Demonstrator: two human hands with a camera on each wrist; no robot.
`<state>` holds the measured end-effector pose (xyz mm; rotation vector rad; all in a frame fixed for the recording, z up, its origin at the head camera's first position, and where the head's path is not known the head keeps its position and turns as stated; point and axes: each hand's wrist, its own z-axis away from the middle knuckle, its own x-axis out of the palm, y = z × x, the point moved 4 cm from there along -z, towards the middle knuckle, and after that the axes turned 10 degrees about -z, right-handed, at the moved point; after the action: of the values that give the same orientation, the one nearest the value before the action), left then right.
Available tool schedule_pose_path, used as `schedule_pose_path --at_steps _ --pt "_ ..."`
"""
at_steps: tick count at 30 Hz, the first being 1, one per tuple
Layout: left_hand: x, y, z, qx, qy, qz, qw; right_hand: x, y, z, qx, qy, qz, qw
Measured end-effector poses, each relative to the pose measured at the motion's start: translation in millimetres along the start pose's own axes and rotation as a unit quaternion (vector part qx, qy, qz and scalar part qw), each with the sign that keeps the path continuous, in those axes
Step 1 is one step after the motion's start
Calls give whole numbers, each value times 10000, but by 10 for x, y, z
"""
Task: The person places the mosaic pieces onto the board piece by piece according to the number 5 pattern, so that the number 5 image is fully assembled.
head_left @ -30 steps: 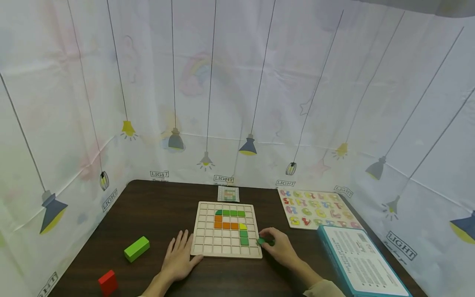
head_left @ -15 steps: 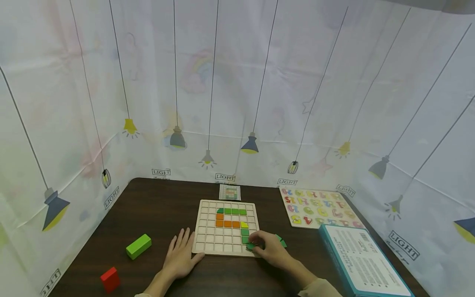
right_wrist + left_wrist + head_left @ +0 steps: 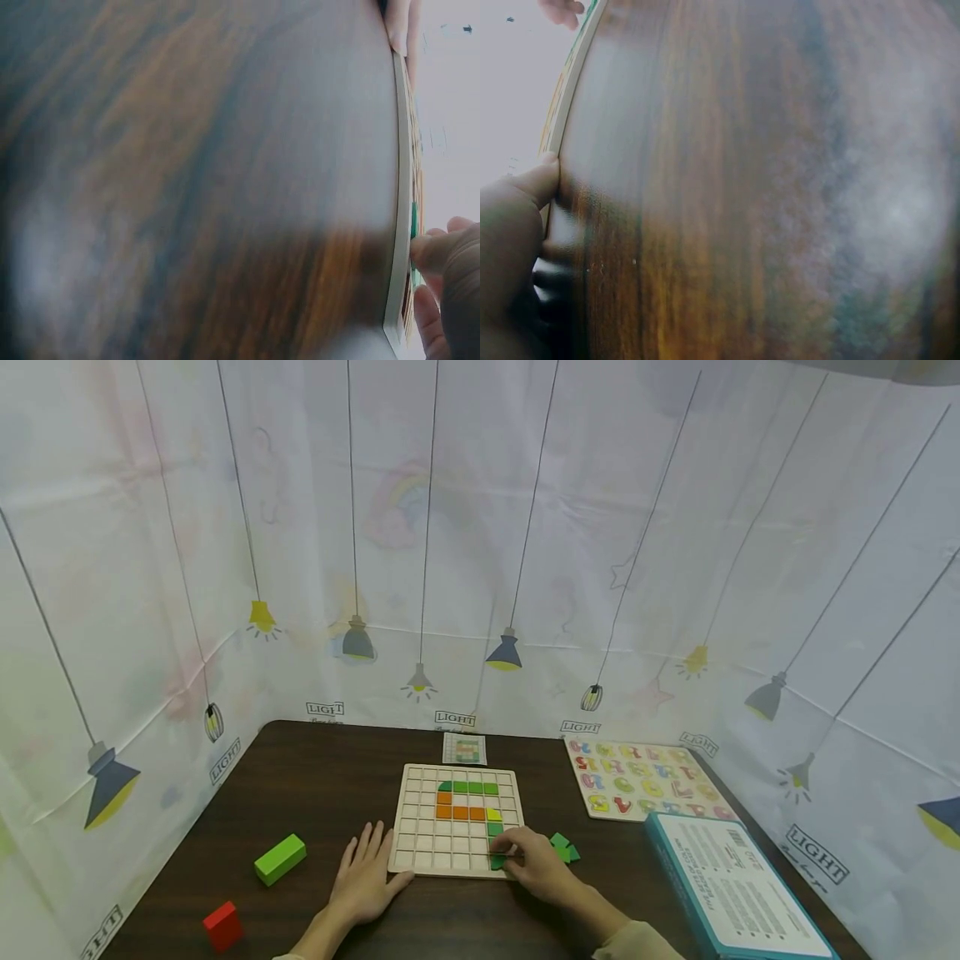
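A wooden grid board lies on the dark table, with green, orange and one yellow tile set in its cells. My left hand rests flat beside the board's left edge, fingers spread; its thumb touches the near-left corner, as the left wrist view also shows. Over the board's near-right part, my right hand holds a green tile between thumb and fingers, down at the grid surface. In the right wrist view the thumb meets a green tile on the board; the fingers partly hide it.
Several loose green tiles lie right of the board. Behind it is a pattern card. A number puzzle board and a blue-edged box occupy the right. A green block and a red block stand left.
My right hand has moved left from the loose green tiles onto the board's near-right cells, carrying a green tile and lowering it there. My left hand has stayed in place.
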<state>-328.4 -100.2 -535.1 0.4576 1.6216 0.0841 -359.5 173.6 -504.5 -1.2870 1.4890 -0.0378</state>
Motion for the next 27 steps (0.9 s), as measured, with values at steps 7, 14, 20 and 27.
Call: schedule_pose_path --at_steps 7,14,20,27 --pt "-3 10 -7 -17 6 -31 10000 7 9 -20 69 133 36 9999" --pt "-34 1 11 -93 4 -6 10000 -3 14 -46 107 175 -255 9995" --pt "10 -27 4 -70 42 61 9999 -57 40 -26 230 580 -353 9974" --pt "49 -35 -20 -54 107 5 9999 -256 158 83 409 1147 -237 9923"
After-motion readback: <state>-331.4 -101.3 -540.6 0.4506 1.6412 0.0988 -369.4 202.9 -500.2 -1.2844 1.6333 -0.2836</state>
